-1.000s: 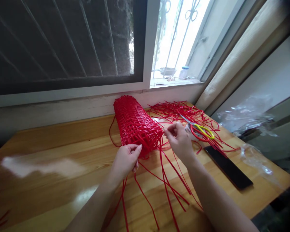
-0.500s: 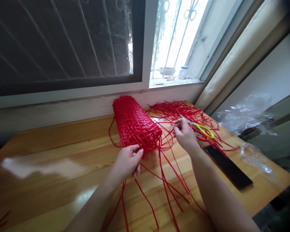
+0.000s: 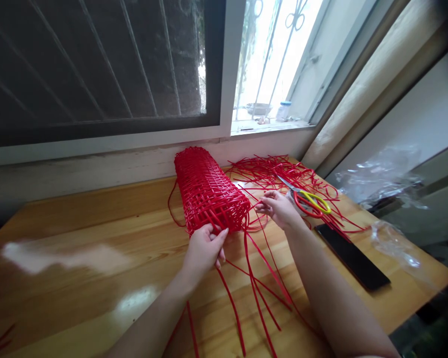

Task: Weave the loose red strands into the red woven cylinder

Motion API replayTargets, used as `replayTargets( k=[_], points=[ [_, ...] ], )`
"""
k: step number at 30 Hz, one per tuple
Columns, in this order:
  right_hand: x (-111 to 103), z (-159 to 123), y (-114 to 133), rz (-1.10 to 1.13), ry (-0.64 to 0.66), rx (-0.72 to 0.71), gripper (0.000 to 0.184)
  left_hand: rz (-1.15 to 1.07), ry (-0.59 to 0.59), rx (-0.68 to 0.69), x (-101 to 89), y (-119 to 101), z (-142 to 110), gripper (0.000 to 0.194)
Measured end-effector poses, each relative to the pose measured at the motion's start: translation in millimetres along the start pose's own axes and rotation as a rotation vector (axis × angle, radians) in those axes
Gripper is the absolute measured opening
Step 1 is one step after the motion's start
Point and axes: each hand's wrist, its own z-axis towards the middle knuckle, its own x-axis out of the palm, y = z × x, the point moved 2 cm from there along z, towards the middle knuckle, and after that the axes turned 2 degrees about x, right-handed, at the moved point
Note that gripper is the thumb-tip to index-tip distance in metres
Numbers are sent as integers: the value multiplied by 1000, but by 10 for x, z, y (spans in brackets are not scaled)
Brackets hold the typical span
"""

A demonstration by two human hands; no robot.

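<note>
A red woven tube of plastic strips [image 3: 208, 191] lies on its side on the wooden table [image 3: 78, 238]. My left hand [image 3: 205, 248] grips its near open end, fingers curled on the weave. Just right of that end, my right hand [image 3: 280, 209] pinches a thin red strip. Several loose red strips [image 3: 259, 283] trail from the tube toward me, between my forearms.
A heap of loose red strips [image 3: 280, 171] lies behind my right hand, with yellow-handled scissors [image 3: 308, 199] on it. A black phone [image 3: 353, 256] lies flat near the table's right edge. Clear plastic wrap [image 3: 384, 179] sits beyond that edge. A window sill runs along the back.
My right hand drew a strip out to the right, then came back toward the tube's end. My left hand shifted a little right along the tube's near edge.
</note>
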Motion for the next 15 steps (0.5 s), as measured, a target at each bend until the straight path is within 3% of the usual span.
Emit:
replayTargets(
  k=[5, 15],
  points=[
    [9, -5, 1, 144, 1, 81, 30, 42, -39, 32, 17, 29, 3, 24],
    [10, -5, -8, 152, 13, 33, 31, 10, -102, 37, 15, 52, 21, 32]
  ],
)
